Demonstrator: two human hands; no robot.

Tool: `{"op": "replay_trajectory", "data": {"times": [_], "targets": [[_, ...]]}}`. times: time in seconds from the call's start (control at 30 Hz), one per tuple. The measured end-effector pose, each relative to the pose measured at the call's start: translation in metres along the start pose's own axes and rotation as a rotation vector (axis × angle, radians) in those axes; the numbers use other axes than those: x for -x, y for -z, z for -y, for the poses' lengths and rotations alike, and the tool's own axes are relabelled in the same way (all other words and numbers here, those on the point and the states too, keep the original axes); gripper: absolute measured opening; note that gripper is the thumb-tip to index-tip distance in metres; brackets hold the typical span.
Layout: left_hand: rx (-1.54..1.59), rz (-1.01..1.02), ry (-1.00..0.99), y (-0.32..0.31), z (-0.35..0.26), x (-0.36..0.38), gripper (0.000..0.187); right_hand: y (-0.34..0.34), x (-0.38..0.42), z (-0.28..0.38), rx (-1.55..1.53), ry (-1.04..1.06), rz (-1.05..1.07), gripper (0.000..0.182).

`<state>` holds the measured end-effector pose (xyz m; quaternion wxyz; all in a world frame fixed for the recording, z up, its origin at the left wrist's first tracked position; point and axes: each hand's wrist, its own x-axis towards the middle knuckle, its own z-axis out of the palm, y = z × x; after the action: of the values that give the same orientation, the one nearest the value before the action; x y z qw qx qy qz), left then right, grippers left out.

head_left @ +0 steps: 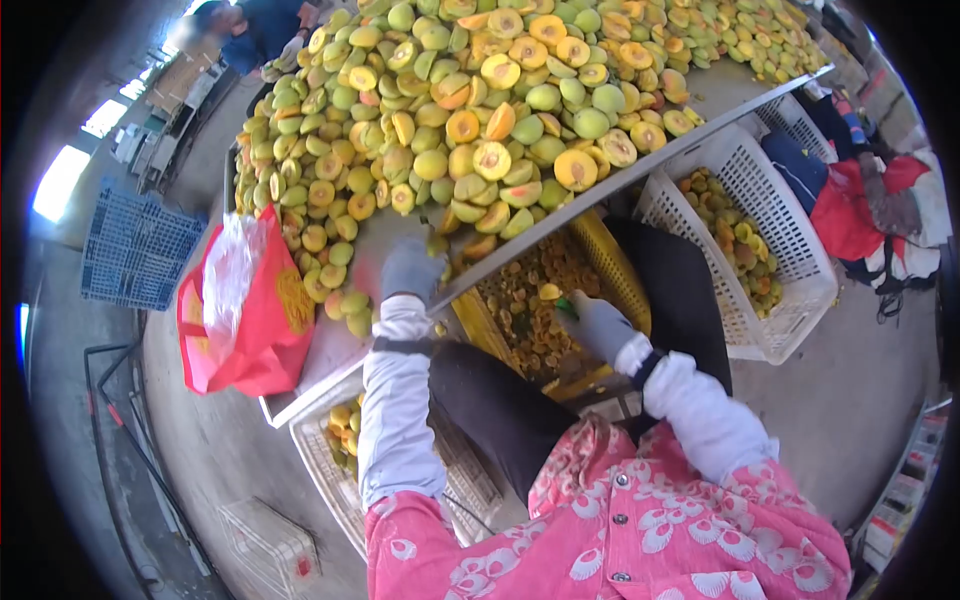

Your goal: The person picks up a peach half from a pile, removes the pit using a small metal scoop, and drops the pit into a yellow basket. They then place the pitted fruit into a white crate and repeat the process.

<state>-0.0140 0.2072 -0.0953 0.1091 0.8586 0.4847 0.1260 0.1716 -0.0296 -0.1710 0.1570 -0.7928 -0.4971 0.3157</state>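
Note:
My left hand [412,270], in a grey glove, reaches over the metal table edge beside the heap of halved yellow-green peaches [460,125]. Its fingers are blurred against the fruit there. My right hand [603,330], also gloved, is closed around a small tool with a green handle [567,307]; its working end is hard to see. Just beyond that tool shows a pale orange piece of fruit [549,292]. Below both hands, between my knees, a yellow crate [612,262] holds many orange fruit pieces [530,320].
A white crate [800,270] with fruit stands at the right, another [320,450] under the table at the left. A red bag [255,345] hangs by the table's left corner. Blue crates [140,245] stand farther left. Another person [262,35] is at the far left.

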Motion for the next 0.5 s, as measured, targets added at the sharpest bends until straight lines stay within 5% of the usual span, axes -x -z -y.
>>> {"op": "replay_trajectory", "data": {"times": [0.07,0.2,0.23,0.3,0.33,0.37,0.4,0.47,0.5], "targets": [[-0.158,0.155,-0.001,-0.006,-0.008,-0.021,0.038,0.007,0.004,0.013,-0.303,-0.054,-0.203,0.042],[-0.297,0.236,0.04,-0.029,0.007,-0.054,0.044,-0.039,-0.016,-0.033,0.125,0.063,-0.04,0.03],[-0.355,0.201,0.037,-0.041,0.022,-0.052,0.046,-0.025,-0.018,-0.016,0.055,-0.096,-0.057,0.028],[-0.023,0.189,0.203,-0.018,0.026,-0.042,0.041,-0.014,-0.009,0.006,-0.115,-0.023,-0.151,0.033],[0.325,0.234,0.05,-0.019,0.061,-0.037,0.04,-0.005,-0.011,0.004,-0.27,0.086,-0.292,0.039],[0.674,0.271,-0.103,-0.024,0.089,-0.024,0.04,-0.021,-0.018,-0.019,-0.143,0.153,-0.193,0.036],[0.685,0.268,-0.114,-0.012,0.07,-0.006,0.04,-0.014,-0.015,-0.023,-0.131,0.149,-0.204,0.036],[1.545,0.029,0.057,0.022,0.012,0.031,0.044,-0.004,-0.005,-0.018,-0.077,-0.043,0.023,0.032],[1.557,0.019,0.068,0.015,0.002,0.046,0.044,0.001,0.0,-0.009,-0.165,-0.033,-0.129,0.03]]}}
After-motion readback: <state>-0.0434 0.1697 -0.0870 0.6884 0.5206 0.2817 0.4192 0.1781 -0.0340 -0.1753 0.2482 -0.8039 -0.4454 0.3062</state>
